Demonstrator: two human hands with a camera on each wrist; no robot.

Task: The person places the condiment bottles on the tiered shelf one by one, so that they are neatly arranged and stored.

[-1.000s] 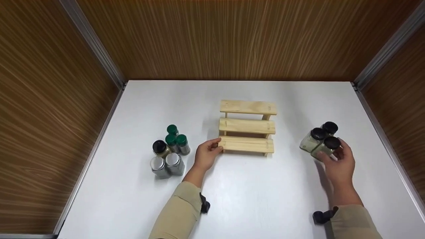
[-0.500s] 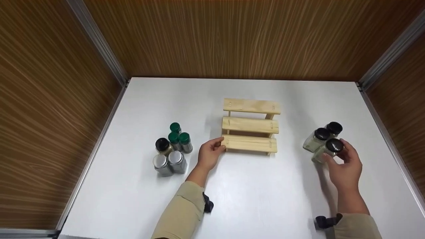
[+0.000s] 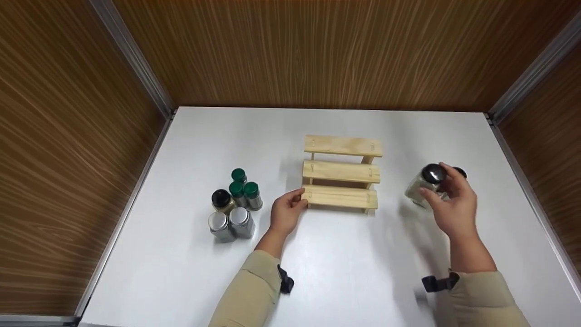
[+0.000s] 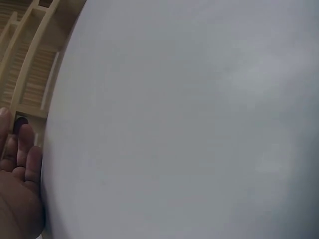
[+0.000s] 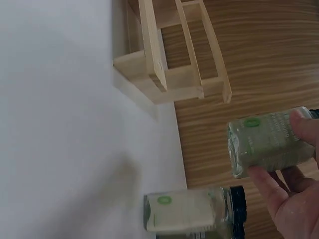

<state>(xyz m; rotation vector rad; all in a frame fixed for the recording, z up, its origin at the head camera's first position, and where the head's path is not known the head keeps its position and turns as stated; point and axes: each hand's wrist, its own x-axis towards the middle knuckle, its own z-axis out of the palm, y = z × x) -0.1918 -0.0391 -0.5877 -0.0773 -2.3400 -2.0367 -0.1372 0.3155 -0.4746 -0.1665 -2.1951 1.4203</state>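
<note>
A three-step wooden rack [image 3: 341, 171] stands mid-table. At the left end of its lowest step, my left hand [image 3: 285, 215] pinches the board between thumb and fingers. My right hand [image 3: 455, 206] holds a square glass jar with a black lid [image 3: 433, 174], tilted, to the right of the rack. In the right wrist view the held jar [image 5: 269, 140] is off the table, gripped by thumb and fingers. Below it in that view stand other black-lidded jars [image 5: 187, 210]; in the head view they are mostly hidden behind the right hand.
Left of the rack stands a group of jars: several green-capped ones [image 3: 252, 190], one black-capped [image 3: 221, 198] and two silver-capped [image 3: 242, 221]. Wood-grain panels [image 3: 317, 54] enclose the white table [image 3: 181, 281] at the back and both sides.
My right hand has lifted the jar from beside the others and moved it left and toward the back, over them. The left hand stays at the rack.
</note>
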